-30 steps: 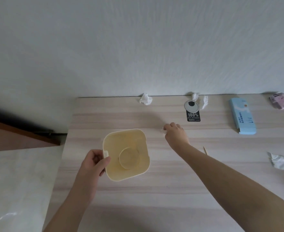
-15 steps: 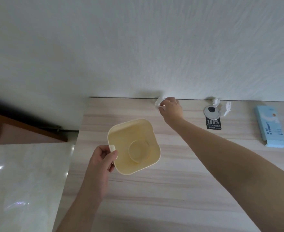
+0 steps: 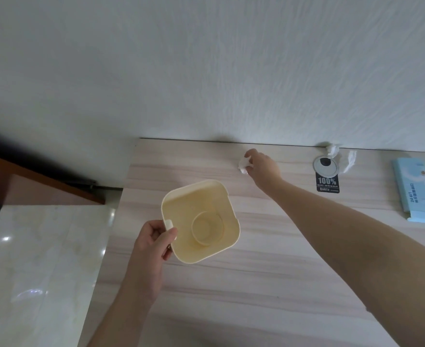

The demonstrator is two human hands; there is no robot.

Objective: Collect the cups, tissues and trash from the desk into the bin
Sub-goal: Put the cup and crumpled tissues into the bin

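My left hand point(image 3: 151, 244) grips the near-left rim of a square cream bin point(image 3: 179, 204) and holds it over the wooden desk point(image 3: 231, 296). A paper cup point(image 3: 207, 227) lies inside the bin. My right hand point(image 3: 262, 166) reaches to the back of the desk near the wall and pinches a crumpled white tissue point(image 3: 243, 163) in its fingers. Farther right by the wall lie two more crumpled tissues: one point(image 3: 332, 150) against the wall, another point(image 3: 349, 161) beside it.
A round metal cable cap point(image 3: 325, 165) with a black "100%" tag point(image 3: 327, 183) sits at the back. A light blue flat box point(image 3: 415, 189) lies at the right. Left of the desk there is glossy tiled floor point(image 3: 31, 271).
My right hand went from mid-desk to the back by the wall and took hold of the crumpled tissue. The view shifted left, so the right-hand items left the frame.
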